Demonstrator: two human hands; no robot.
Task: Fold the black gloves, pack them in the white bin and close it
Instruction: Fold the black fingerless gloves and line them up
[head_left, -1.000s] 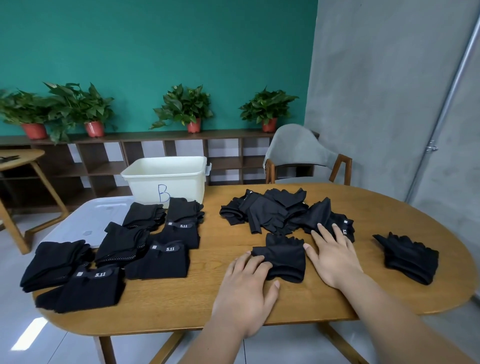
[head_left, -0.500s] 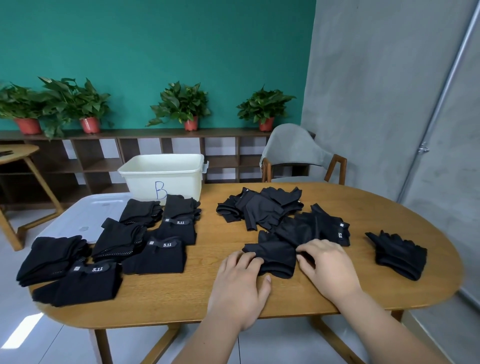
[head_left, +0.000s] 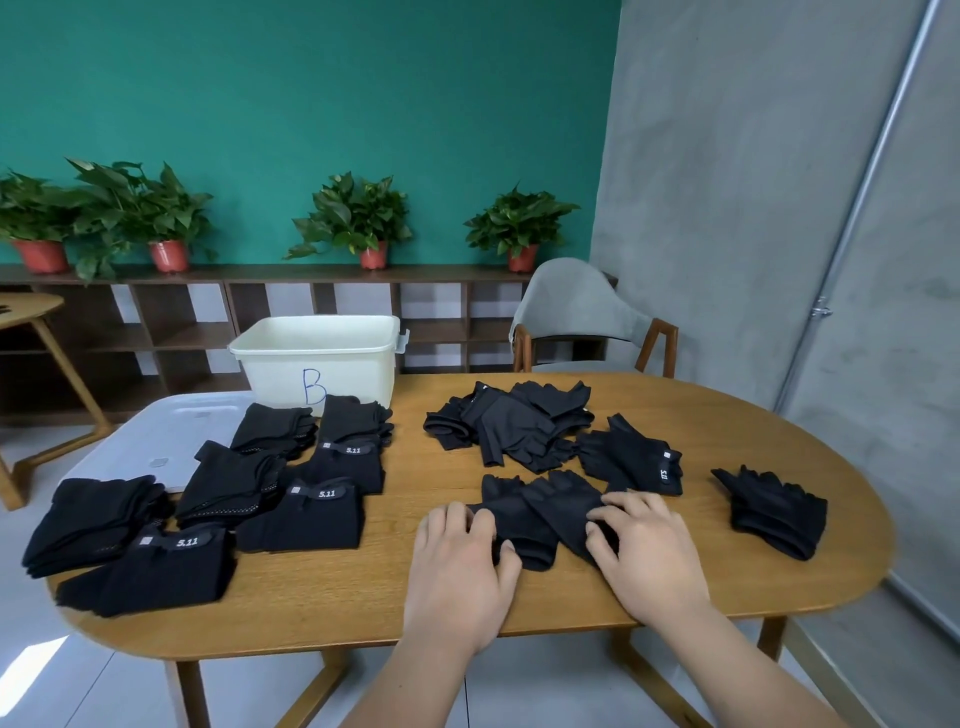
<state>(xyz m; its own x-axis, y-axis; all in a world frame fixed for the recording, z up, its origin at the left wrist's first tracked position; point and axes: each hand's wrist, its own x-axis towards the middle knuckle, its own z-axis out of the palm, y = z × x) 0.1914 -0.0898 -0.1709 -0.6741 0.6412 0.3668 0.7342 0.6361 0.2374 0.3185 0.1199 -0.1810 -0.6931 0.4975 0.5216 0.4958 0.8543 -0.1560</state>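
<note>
Wooden tabletop (head_left: 363, 597): left hand (head_left: 460, 558) and right hand (head_left: 647, 551), fingers bent, seemingly pinch the soft, limp glove (head_left: 535, 514) by its edges.

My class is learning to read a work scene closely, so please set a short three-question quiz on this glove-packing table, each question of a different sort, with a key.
1. True or false: the white bin has its lid on.
2. How many potted plants stand on the shelf? A) two B) four C) six
3. Fill in: the left hand and right hand both hold black ____.
Key: 1 false, the lid lies on the table beside the bin. 2 B. 3 gloves.
</note>
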